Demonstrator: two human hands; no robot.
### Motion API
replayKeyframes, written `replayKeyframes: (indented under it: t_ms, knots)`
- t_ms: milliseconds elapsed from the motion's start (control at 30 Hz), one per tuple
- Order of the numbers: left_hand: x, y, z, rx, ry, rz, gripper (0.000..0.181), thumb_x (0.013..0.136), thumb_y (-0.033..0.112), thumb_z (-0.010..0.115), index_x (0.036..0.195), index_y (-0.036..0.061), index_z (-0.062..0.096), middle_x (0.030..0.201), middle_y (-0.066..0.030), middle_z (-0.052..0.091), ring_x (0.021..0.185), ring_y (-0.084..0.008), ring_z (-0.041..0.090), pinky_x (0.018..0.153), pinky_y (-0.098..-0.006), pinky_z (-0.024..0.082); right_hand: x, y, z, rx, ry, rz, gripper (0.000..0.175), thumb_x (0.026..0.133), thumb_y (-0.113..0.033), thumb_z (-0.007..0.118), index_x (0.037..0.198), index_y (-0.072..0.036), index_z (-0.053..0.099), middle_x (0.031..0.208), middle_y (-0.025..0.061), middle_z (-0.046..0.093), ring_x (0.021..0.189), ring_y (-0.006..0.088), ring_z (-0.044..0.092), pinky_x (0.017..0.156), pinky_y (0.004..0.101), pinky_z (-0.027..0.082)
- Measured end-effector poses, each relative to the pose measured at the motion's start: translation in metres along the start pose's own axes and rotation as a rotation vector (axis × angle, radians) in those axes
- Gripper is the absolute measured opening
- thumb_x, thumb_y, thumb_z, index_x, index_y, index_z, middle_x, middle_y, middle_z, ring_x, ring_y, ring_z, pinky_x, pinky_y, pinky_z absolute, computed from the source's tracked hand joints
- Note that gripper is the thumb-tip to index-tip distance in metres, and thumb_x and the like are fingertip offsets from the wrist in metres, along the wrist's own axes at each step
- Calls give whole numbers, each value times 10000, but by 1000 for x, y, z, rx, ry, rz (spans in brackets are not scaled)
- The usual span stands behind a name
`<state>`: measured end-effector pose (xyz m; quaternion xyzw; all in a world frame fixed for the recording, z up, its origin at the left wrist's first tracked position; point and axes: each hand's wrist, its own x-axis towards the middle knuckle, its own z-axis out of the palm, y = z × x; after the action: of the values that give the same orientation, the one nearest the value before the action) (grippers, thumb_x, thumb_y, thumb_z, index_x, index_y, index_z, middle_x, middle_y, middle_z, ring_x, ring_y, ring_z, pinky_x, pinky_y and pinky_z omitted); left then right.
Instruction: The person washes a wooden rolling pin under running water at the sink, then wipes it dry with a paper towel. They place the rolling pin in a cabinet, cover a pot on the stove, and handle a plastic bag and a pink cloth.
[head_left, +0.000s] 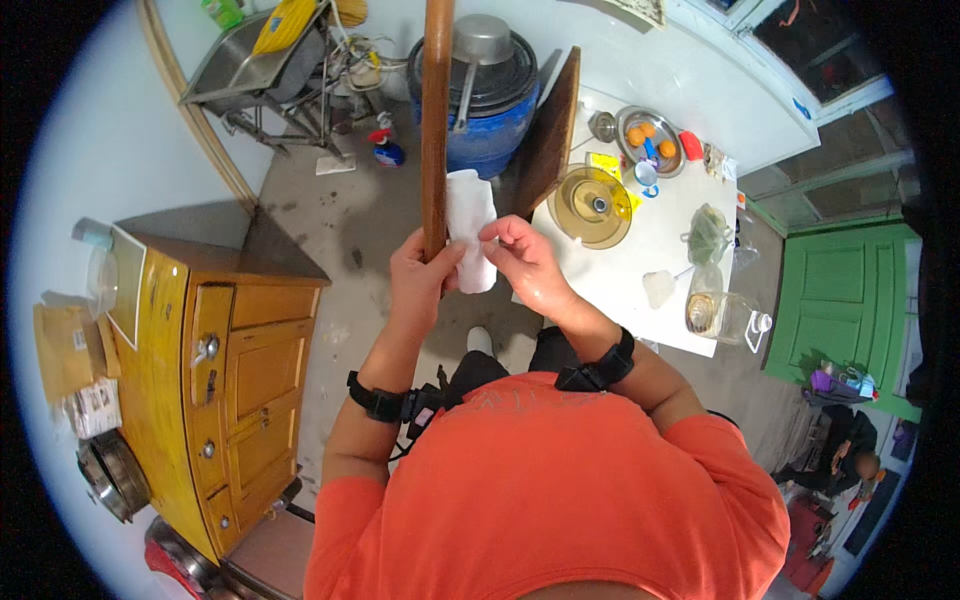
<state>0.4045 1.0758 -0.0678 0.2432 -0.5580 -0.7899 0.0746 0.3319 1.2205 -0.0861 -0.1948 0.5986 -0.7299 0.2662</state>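
My left hand (426, 274) grips the lower end of a brown wooden pole (436, 120) that rises to the top of the view. Along the pole's right side lies a strip of white paper or cloth (471, 217), its lower part by my left thumb. At the strip's right edge my right hand (523, 259) pinches it between thumb and curled forefinger. Both wrists wear black straps with small devices.
Ahead stands a blue barrel (491, 135) with a metal pot (484, 39) on its lid. A white table (622, 300) at right bears an amber lid, oranges on a tray and a bottle. A yellow cabinet (255, 360) stands left. Another person (847, 450) is far right.
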Motion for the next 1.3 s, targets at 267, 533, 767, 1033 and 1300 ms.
replayKeyframes:
  t_ms: [267,533,767,1033,1300]
  knots:
    - [-34,2,-53,-176,-7,12,195,763,77,706,913,43,586,623,27,535,440,-48,441,389,-197,289,-15,-13,49,-255,50,-85,355,775,45,663,1075,-15,483,876,11,586,745,58,548,639,199,452]
    - [-55,4,-70,-396,-100,42,299,750,53,710,999,41,545,688,11,551,451,-56,453,405,-203,341,-13,-13,57,-300,-112,29,121,786,-44,692,848,-34,589,770,-26,594,703,39,522,634,204,427]
    - [-57,2,-77,-416,-74,1,348,748,74,722,1034,42,526,727,3,560,461,-53,453,398,-194,346,-14,-19,62,-97,-112,79,105,776,-51,696,783,-33,593,753,-19,601,678,44,526,612,213,430]
    - [-43,-2,-58,-418,-87,-20,469,746,120,727,1139,35,486,791,0,570,500,-38,460,395,-175,344,-17,-36,45,244,-110,68,141,789,22,615,879,-61,546,871,19,622,809,96,580,726,236,460]
    - [-33,5,-21,-473,-226,-74,311,766,85,681,1027,18,527,718,-4,555,429,-39,435,369,-178,336,-20,-56,41,840,42,107,141,741,12,460,850,-64,508,940,118,594,958,262,556,909,416,444]
